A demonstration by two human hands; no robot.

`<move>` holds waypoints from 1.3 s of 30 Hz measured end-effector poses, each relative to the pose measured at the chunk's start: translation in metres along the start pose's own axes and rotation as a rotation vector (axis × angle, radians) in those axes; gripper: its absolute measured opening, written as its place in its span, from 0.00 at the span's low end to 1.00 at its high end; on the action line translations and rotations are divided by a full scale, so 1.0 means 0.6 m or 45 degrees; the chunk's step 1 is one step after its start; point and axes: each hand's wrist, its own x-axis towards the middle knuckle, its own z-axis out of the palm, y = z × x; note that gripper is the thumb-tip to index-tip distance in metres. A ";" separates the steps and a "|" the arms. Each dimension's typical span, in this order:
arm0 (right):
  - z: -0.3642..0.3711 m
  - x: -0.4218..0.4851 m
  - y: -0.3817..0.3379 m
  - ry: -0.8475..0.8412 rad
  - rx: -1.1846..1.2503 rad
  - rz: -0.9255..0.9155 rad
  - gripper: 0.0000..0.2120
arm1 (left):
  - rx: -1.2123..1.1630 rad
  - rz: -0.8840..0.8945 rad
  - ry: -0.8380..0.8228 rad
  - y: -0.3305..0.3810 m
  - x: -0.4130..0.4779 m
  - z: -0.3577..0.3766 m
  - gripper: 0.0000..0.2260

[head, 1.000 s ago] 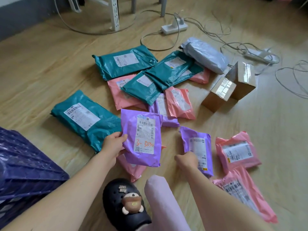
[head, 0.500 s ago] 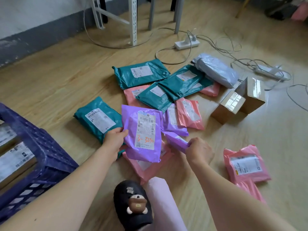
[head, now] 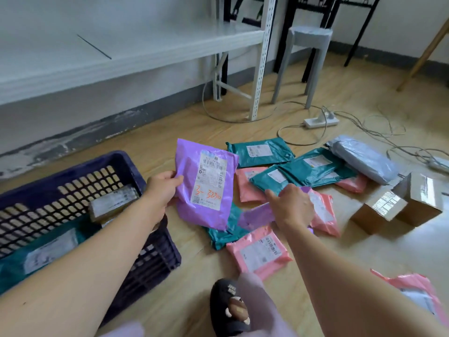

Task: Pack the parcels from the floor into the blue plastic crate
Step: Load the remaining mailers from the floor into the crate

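The big purple parcel (head: 206, 188) is lifted off the floor, just at 3 o'clock of the blue crate (head: 126, 164). The left hand (head: 161, 188) pinches its edge. The right hand (head: 291, 205) is closed on a small purple parcel (head: 255, 216). I think the carrying step is on; next both go over the rim and drop in. On the floor I count four green bags, about five pink ones, one grey bag and two brown boxes (head: 398, 203).

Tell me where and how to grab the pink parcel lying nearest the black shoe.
Pinch the pink parcel by its near, shoe-side edge, coming from above. It lies flat on the floor, a thin soft mailer, label up, and that edge looks free, while its far edge meets the teal parcel.
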 end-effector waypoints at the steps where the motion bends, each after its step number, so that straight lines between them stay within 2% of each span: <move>1: -0.007 -0.007 -0.016 0.000 -0.003 -0.020 0.13 | 0.000 0.013 0.015 0.009 -0.009 -0.018 0.08; 8: -0.053 -0.059 -0.128 -0.010 0.098 -0.268 0.12 | -0.031 0.105 0.183 0.050 -0.058 -0.143 0.08; 12: -0.074 -0.090 -0.196 -0.104 0.357 -0.212 0.15 | -0.109 0.085 0.272 0.040 -0.076 -0.209 0.11; 16: -0.058 -0.135 -0.259 -0.194 0.658 -0.144 0.14 | -0.186 0.029 0.377 0.026 -0.072 -0.279 0.13; 21: -0.004 -0.198 -0.330 -0.316 0.892 -0.070 0.12 | -0.219 -0.011 0.526 0.012 -0.061 -0.369 0.13; 27: 0.073 -0.253 -0.403 -0.504 1.053 -0.116 0.15 | -0.183 -0.034 0.740 -0.025 -0.057 -0.464 0.06; 29: 0.091 -0.268 -0.426 -0.580 1.070 -0.148 0.18 | -0.164 -0.038 0.784 -0.040 -0.053 -0.491 0.06; 31: 0.113 -0.282 -0.449 -0.627 1.060 -0.185 0.20 | -0.124 -0.076 0.837 -0.060 -0.047 -0.522 0.12; 36: 0.188 -0.310 -0.484 -0.777 0.908 -0.266 0.20 | -0.045 -0.198 1.005 -0.114 -0.043 -0.592 0.14; 38: 0.228 -0.324 -0.493 -0.853 0.866 -0.257 0.20 | -0.036 -0.256 1.041 -0.142 -0.042 -0.609 0.13; 39: 0.246 -0.332 -0.497 -0.891 0.851 -0.238 0.20 | -0.013 -0.287 1.047 -0.157 -0.040 -0.614 0.09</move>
